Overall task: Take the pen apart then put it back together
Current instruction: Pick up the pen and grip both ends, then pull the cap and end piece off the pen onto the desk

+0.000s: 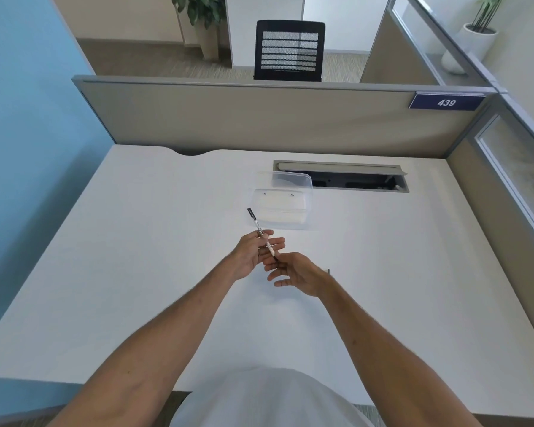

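i'm looking at an office, an open-plan one split into cubicles. i see a white desk boxed in by grey partition panels, one carrying a blue number plate that reads 439. a cable hatch is cut into the desktop. beyond the partition stands a black mesh-backed office chair, with potted plants on the carpeted floor.

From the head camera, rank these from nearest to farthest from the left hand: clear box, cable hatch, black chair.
From the left hand:
1. Clear box, just beyond on the desk.
2. Cable hatch, farther back, right.
3. Black chair, past the partition.
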The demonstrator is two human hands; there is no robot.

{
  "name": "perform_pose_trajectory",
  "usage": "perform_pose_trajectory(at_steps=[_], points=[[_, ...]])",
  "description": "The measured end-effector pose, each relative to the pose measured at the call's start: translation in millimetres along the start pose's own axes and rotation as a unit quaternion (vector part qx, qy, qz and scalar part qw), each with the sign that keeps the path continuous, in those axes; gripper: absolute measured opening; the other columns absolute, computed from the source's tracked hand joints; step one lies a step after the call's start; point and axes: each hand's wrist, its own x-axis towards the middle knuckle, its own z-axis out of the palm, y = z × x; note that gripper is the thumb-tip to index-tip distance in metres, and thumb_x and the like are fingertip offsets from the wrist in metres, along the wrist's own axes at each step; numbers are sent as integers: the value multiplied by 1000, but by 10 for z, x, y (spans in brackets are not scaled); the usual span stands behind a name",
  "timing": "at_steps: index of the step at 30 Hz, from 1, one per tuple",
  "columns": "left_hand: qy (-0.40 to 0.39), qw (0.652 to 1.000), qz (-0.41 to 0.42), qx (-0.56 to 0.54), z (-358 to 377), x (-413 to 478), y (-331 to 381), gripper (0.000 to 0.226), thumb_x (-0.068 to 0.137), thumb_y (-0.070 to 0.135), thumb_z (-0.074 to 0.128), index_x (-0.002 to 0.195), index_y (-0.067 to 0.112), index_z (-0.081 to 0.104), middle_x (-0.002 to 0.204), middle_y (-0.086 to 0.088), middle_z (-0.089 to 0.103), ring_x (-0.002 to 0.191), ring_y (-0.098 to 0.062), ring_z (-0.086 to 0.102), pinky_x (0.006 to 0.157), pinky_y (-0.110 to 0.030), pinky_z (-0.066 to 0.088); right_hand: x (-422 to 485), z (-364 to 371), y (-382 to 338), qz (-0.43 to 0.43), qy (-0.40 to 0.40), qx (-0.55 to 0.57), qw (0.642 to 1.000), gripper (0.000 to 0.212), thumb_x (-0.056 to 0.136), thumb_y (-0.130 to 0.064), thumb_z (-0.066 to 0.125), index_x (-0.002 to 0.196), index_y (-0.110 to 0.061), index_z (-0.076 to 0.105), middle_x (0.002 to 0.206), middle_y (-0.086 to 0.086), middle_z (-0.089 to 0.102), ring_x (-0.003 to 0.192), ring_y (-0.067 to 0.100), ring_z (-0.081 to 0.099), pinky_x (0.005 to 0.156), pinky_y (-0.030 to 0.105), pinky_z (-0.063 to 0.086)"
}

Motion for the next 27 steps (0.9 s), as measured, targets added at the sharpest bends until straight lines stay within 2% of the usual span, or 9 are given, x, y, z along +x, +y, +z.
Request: perform_pose_trajectory(at_steps=[3, 5, 8, 13, 17, 19, 21, 23, 27], points=[[-7, 1000, 9, -7, 31, -31, 12, 32, 119, 6, 40, 148, 1, 50, 148, -30, 68, 144, -43, 65, 122, -51, 52, -8, 18, -7, -15, 30, -16, 999, 34, 118, -28, 44, 115, -7, 70, 111, 11, 72, 103, 29, 73, 100, 43, 50], [10, 1000, 11, -7, 77, -54, 31, 22, 119, 6, 38, 136, 8, 52, 146, -29, 70, 141, -41, 68, 101, -40, 62, -15, 51, -21, -32, 59, -40, 997, 34, 117, -32, 49, 110, -8, 72, 109, 11, 75, 114, 38, 77, 97, 40, 51], [52, 998, 6, -25, 144, -67, 31, 18, 118, 4, 37, 127, 11, 50, 143, -27, 73, 128, -38, 74, 76, -28, 61, -13, 92, -47, -66, 89, -86, 990, 34, 117, -31, 54, 103, -6, 72, 102, 14, 76, 123, 49, 77, 91, 39, 53], [81, 994, 1, -68, 193, -45, 32, 18, 118, 4, 37, 128, 11, 50, 139, -25, 74, 128, -41, 74, 75, -30, 58, 27, 104, -74, -108, 135, -210, 962, 41, 115, -17, 53, 98, 12, 76, 98, 33, 78, 104, 51, 83, 70, 28, 49], [95, 993, -1, -74, 166, -31, 57, 12, 118, 8, 39, 125, 15, 47, 123, -16, 71, 109, -40, 72, 67, -33, 59, 44, 133, -86, -118, 170, -302, 931, 36, 111, -12, 55, 99, 12, 79, 101, 25, 84, 93, 42, 86, 88, 36, 63], [73, 994, -6, -85, 135, -25, 75, 8, 119, 9, 41, 125, 13, 45, 131, -20, 72, 116, -43, 73, 71, -35, 64, 36, 128, -90, -114, 172, -292, 934, 37, 112, -11, 53, 101, 13, 78, 103, 27, 83, 93, 44, 86, 79, 32, 60], [50, 993, -16, -105, 104, -21, 82, 8, 119, 10, 40, 125, 12, 44, 144, -26, 70, 132, -47, 70, 97, -45, 64, 23, 111, -100, -108, 168, -271, 942, 38, 113, -13, 52, 106, 13, 78, 106, 30, 82, 93, 44, 85, 76, 32, 56], [52, 992, -21, -116, 81, -3, 71, 12, 119, 11, 39, 127, 10, 48, 150, -29, 67, 142, -47, 66, 121, -54, 53, 18, 93, -98, -102, 162, -260, 947, 36, 113, -15, 53, 112, 11, 79, 103, 28, 78, 87, 38, 79, 78, 36, 56], [115, 986, 0, -118, 20, 44, 18, 23, 117, 18, 50, 125, 3, 66, 148, -23, 70, 141, -39, 69, 122, -46, 53, 33, 46, -57, -107, 189, -255, 942, 29, 110, -9, 60, 119, 9, 80, 94, 13, 70, 84, 28, 71, 81, 40, 57]])
